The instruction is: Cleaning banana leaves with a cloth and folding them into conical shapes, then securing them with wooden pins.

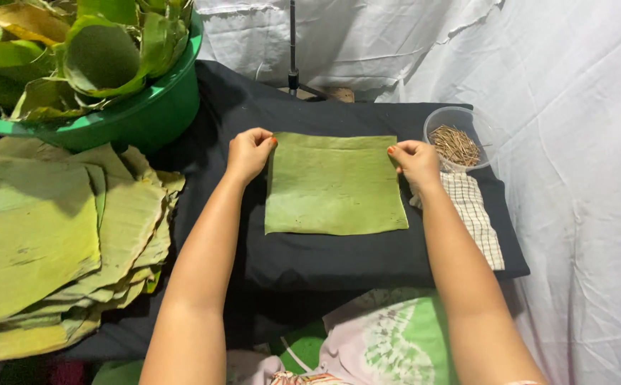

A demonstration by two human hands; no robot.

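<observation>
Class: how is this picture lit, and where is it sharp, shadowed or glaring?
Head view: even, soft light; leaf and both hands sharp; dim shadow under the basin; white cloth bright, no harsh glare.

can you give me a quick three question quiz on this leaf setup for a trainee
1. True or false: both hands grip the far corners of the square leaf piece.
2. What does the clear bowl beside the right hand hold? A) water B) thin short sticks C) rice
3. Fill in: the stack of flat leaves lies on the person's ____ side, below the green tub.

Key:
1. True; the left hand and the right hand each pinch a far corner.
2. B
3. left
</observation>
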